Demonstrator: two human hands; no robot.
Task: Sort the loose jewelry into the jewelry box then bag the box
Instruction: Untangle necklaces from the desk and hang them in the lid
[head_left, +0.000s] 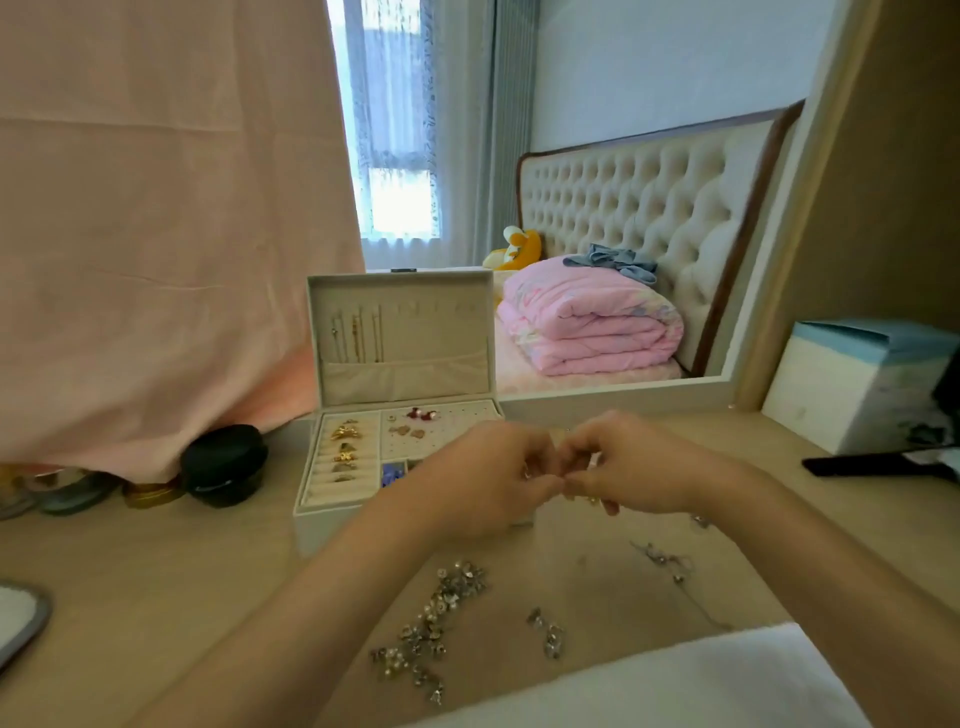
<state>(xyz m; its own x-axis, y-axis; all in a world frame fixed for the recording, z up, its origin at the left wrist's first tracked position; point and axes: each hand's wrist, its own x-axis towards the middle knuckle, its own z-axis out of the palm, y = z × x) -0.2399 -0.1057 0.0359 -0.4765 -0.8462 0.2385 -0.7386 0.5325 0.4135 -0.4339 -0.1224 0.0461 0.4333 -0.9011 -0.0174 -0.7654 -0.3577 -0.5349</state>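
Jewelry in hand: a small gold piece, too blurred to name, is pinched between the curled fingertips of the left hand and right hand, which meet. The open jewelry box stands just beyond and to the left, lid upright. The left hand overlaps its front right corner, so I judge it nearer. A loose jewelry cluster, earring pair and thin chain lie nearer the person, unsorted.
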